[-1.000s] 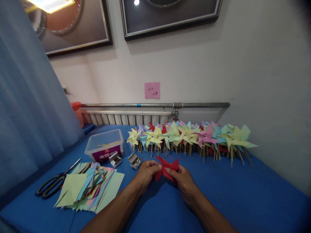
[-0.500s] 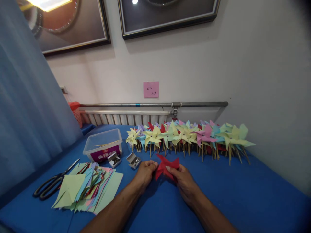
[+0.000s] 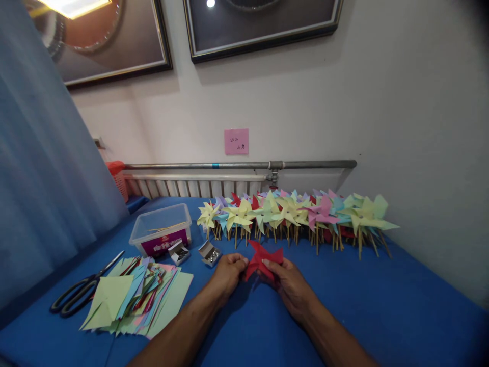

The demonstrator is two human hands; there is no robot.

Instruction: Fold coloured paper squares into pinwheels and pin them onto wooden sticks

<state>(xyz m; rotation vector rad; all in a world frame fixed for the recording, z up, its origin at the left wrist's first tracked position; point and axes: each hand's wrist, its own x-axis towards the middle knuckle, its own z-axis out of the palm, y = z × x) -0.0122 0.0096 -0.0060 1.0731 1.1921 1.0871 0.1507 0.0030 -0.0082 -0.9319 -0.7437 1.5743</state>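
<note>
A red paper pinwheel with folded, pointed blades is held above the blue tabletop. My right hand is closed on its right side, the thumb pressing near the centre. At the pinwheel's left edge, my left hand is pinched, thumb against curled fingers; what lies between them is too small to make out. Beyond my left hand stand two small open boxes, one box and another box, both with shiny metal pieces inside. No stick shows on the red pinwheel.
Finished pinwheels on sticks crowd the back of the blue table. To the left are a clear plastic tub with thin sticks, stacked coloured paper and black-handled scissors. A blue curtain hangs at the left.
The red pinwheel has tilted and shifted very slightly in my right hand. Both hands stay in nearly the same place, and the whole view has drifted a little.
</note>
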